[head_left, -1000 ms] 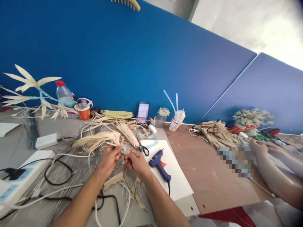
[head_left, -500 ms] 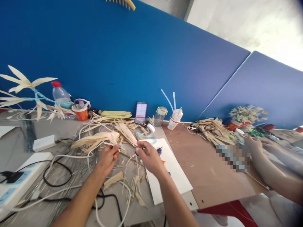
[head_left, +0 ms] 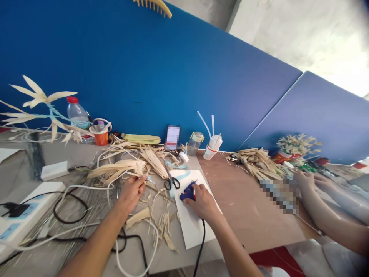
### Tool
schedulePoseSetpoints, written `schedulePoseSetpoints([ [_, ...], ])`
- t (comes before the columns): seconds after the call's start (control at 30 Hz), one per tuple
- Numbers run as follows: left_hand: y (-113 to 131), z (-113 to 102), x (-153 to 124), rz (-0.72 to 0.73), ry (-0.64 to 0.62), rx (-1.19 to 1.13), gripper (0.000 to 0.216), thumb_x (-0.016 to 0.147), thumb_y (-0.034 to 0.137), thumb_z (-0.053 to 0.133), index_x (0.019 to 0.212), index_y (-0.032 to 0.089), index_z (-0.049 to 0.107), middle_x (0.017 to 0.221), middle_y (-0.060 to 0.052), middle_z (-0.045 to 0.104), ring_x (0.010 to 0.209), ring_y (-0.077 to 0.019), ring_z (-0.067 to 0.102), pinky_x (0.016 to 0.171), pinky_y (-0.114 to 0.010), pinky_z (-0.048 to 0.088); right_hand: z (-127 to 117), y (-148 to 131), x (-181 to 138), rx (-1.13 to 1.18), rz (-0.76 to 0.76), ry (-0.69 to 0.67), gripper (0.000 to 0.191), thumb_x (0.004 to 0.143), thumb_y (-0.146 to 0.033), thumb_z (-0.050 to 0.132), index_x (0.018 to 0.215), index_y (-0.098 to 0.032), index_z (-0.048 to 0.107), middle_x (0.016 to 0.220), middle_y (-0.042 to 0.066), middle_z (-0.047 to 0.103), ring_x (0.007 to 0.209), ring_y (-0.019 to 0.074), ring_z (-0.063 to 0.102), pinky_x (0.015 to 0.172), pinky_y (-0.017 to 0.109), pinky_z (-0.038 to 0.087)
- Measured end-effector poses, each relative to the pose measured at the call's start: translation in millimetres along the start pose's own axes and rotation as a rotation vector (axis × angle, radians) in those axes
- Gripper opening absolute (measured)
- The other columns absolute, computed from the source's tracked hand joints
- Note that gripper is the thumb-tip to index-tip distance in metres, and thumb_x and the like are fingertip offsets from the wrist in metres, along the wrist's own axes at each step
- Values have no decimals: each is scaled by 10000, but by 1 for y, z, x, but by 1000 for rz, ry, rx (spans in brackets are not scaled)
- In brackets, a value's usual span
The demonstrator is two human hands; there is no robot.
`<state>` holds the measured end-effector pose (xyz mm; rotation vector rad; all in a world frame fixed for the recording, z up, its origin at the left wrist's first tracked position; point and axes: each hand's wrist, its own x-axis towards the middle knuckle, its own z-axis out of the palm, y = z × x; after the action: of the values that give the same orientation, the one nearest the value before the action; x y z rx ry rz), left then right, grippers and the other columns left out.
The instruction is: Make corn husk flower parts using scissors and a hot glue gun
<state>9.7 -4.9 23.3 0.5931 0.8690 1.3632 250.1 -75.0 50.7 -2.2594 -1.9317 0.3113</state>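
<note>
At the bottom centre of the frame, a black cord [head_left: 200, 246] ran up over a white sheet [head_left: 187, 227] that lay on the table [head_left: 248, 207]. It led to a blue glue gun [head_left: 186, 191] resting on that sheet, just right of centre. The right hand [head_left: 204, 200] lay over the gun's handle with its fingers curled around it, in a closed grasp, and only the blue front end showed past the knuckles.

Left of it, near the middle of the frame, the left hand [head_left: 131, 191] was pinched shut on the stem end of a husk bundle [head_left: 118, 168]. The bundle's pale leaves fanned away toward the left, and loose husk scraps [head_left: 161, 227] lay on the table below and between the two hands. In the lower left, a white power strip [head_left: 27, 213] sat beside a looped black cable [head_left: 70, 207].

Just beyond the hands, black-handled scissors [head_left: 171, 182] lay at the sheet's upper edge. Farther back, along the foot of the blue partition [head_left: 144, 69], stood a water bottle [head_left: 75, 113], an orange cup [head_left: 100, 137], a small jar [head_left: 196, 142] and a paper cup [head_left: 211, 149] holding clear sticks.

At the right edge, another person's hands [head_left: 307, 181] worked near a second heap of husks [head_left: 256, 161], well apart from the gun.
</note>
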Motion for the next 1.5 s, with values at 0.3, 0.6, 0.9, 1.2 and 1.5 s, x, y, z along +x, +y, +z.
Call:
schedulePoseSetpoints([
  [0.3,0,0,0,13,-2,5,358,487,256,850,615,148,534,528,79,490,371,1,334,358,-141,239,-1,-7,-2,206,-166,345,274,800,-253,540,1051,-152,580,1007,115,602,835,223,596,738,323,438],
  [0.6,-2,-3,3,-1,-15,5,340,523,263,838,598,143,528,516,79,474,373,-1,339,365,-140,256,-9,16,-9,135,19,213,262,838,-386,530,685,-177,574,778,62,622,698,188,590,637,278,397],
  [0.9,-6,-1,0,21,-22,53,323,542,276,823,610,134,541,537,64,492,373,3,353,371,-142,237,1,7,-11,-29,-1,-54,455,749,-227,585,1191,-131,533,1226,184,502,940,275,624,796,370,452],
  [1.2,-2,1,-2,8,-29,37,339,529,287,822,628,142,533,528,80,471,367,4,335,366,-137,225,-1,41,-10,948,63,114,231,768,-290,501,944,-155,563,861,74,591,622,160,568,564,293,465],
  [1.5,-5,-1,-1,7,-6,91,346,555,309,807,593,145,504,479,84,431,363,-4,339,372,-142,214,-24,8,-13,1605,-105,-89,309,671,-344,712,896,-164,601,645,-17,507,458,57,350,458,222,283],
])
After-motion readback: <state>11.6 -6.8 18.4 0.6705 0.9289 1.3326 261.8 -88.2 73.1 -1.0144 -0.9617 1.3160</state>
